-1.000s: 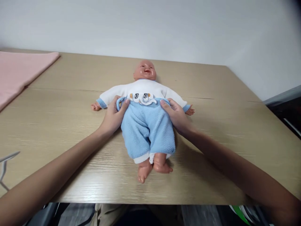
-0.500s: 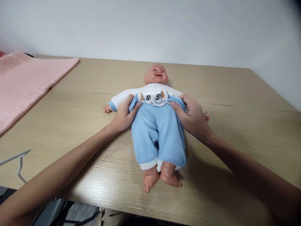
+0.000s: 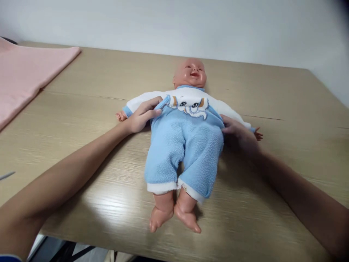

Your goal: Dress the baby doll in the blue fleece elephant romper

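Head: doll's feet [image 3: 178, 210] near table edge [image 3: 89, 241]

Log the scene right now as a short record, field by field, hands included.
Doll: on its back on the table, head at the far end
Shirt: white, worn by the doll
Pants: blue, elephant design at the top
Left hand: at the pants' upper edge, grip unclear
Right hand: against the pants' other side, grip unclear too
Cloth: pink, far left
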The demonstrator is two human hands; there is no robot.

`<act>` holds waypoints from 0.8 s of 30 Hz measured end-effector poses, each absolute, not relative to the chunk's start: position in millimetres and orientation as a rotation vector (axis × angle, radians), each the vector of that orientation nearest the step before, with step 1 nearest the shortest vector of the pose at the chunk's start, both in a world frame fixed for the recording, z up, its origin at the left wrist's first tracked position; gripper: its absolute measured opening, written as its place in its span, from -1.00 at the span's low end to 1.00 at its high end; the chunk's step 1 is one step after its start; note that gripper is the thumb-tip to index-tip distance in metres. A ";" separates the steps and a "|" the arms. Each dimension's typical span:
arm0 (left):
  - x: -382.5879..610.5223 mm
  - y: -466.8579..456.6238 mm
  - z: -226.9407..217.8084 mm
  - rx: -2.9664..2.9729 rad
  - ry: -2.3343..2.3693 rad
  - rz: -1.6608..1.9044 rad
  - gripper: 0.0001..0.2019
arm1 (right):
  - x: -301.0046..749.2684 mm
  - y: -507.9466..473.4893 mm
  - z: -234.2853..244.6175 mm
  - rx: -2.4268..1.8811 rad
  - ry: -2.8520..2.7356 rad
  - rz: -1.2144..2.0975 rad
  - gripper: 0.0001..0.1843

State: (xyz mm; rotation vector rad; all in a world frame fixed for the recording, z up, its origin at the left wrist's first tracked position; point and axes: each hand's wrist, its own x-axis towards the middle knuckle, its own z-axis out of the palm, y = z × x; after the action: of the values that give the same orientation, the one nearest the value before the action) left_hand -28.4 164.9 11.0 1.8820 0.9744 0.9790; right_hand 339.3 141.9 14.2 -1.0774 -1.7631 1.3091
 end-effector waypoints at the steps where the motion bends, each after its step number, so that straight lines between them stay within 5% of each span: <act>1: -35.6 165.1 11.7 1.920 0.950 0.929 -0.68 | 350.0 136.5 12.5 -1.030 -1.835 1.331 -0.66; 4: -53.0 163.4 10.0 2.038 0.880 0.795 -0.72 | 370.7 121.0 9.9 -0.970 -2.076 1.227 -0.52; 9: -62.5 150.7 4.3 2.082 0.744 0.790 -0.16 | 359.8 103.7 13.1 -1.018 -2.021 1.212 -0.44; 11: -62.0 145.9 6.0 2.055 0.715 0.771 -0.25 | 350.5 99.8 13.4 -1.023 -1.907 1.282 -0.64; 15: -55.3 138.1 11.6 1.833 0.694 0.775 -0.76 | 335.0 88.9 12.5 -1.085 -1.479 1.553 -0.77; 24: -13.4 95.2 4.4 0.871 0.907 1.183 -0.72 | 297.2 69.3 17.0 -1.151 -0.840 1.690 -0.64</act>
State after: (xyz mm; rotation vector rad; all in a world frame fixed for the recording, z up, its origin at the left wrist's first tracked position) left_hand -13.4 95.2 4.4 0.8715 0.9069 1.1826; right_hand 297.2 69.3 17.0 -1.1510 -0.8401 1.6902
